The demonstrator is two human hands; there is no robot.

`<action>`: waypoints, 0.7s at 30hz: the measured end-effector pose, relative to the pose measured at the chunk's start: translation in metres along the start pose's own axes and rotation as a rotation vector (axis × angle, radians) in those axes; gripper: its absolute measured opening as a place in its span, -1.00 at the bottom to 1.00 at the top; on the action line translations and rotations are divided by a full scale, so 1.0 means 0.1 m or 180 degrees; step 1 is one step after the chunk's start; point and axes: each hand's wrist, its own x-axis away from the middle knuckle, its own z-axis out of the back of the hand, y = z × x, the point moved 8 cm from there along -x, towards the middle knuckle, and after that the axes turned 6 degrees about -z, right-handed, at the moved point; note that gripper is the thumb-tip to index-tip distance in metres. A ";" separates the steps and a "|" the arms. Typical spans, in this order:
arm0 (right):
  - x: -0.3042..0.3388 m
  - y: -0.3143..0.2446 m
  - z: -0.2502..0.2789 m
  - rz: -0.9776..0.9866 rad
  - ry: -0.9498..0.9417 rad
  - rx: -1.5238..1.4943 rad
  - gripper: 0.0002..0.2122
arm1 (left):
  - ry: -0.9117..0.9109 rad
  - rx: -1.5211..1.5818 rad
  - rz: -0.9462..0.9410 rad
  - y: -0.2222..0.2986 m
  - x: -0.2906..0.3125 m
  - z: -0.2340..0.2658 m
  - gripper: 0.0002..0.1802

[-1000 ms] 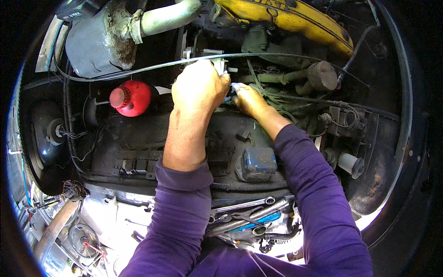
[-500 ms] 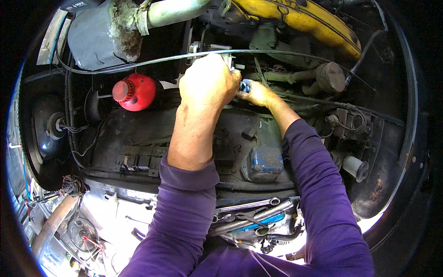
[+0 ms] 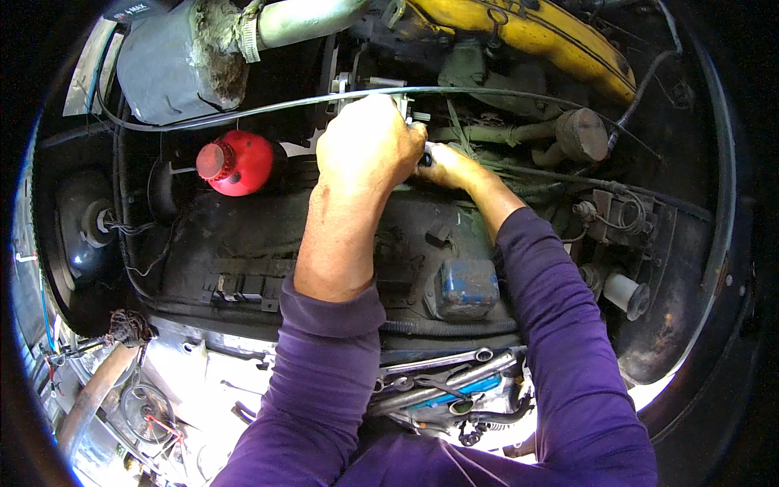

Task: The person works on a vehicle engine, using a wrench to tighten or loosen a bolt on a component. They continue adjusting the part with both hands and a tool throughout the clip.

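Note:
My left hand (image 3: 367, 144) is closed at the upper middle of the engine bay, its back toward me. Its fingers curl down out of sight, so what they grip is hidden. Just beyond the knuckles, a bare metal engine part (image 3: 345, 84) with a bolt shows. My right hand (image 3: 451, 169) comes in from the right, its fingers pinched together beside the left thumb. Between them is a small dark piece (image 3: 426, 154), too covered to name. A thin grey cable (image 3: 284, 105) arches across above both hands.
At left are a red round bottle (image 3: 247, 162) and a large grey canister (image 3: 158, 69) joined to a pale pipe. A yellow engine cover (image 3: 527, 40) lies at the top. Below my forearms are a blue-black box (image 3: 466, 288) and several wrenches (image 3: 438, 359) on the front edge.
My right hand has shifted slightly left and turned against the left hand, covering most of the bluish piece seen at its fingertips before. My left hand stays nearly where it was.

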 end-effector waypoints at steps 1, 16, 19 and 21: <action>0.02 -0.01 0.01 0.0052 -0.0084 -0.0048 -0.50 | -0.0049 0.0030 0.0027 0.00 0.00 -0.01 -0.56; -0.11 -0.01 0.01 -0.0183 0.0197 -0.0158 -0.48 | 0.0052 0.0226 -0.0260 0.07 0.00 0.00 -0.47; -0.22 0.05 -0.06 -0.0129 0.0350 -0.0414 -0.50 | 0.0030 0.0259 -0.0283 0.07 0.00 -0.01 -0.47; -0.30 0.10 -0.09 -0.0158 0.0427 -0.0360 -0.52 | 0.0009 0.0206 -0.0291 0.07 -0.01 -0.03 -0.49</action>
